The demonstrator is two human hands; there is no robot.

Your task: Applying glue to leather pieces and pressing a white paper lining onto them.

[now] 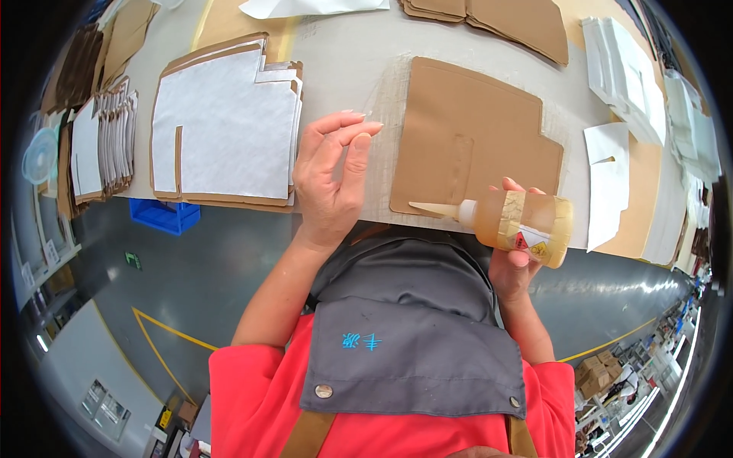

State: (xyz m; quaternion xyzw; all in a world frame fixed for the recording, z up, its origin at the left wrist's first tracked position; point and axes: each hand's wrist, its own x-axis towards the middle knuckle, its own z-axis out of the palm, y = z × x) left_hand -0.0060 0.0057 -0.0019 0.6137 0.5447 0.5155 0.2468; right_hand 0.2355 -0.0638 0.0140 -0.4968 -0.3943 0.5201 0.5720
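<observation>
My right hand is wrapped round a squeeze bottle of amber liquid, tipped on its side. Its long tapered nozzle points left, over the near edge of a flat brown panel with a stepped right side. To the left of that panel, my left hand is raised over the table, thumb and fingertips drawn together in a pinch. Whatever they hold, if anything, is too fine to make out. Beside this hand lies a stack of white-faced, brown-edged panels with a slot near the front.
More white-faced panels stand at the far left. Brown pieces lie at the back, and white sheets lie to the right. A blue crate sits below the table's front edge.
</observation>
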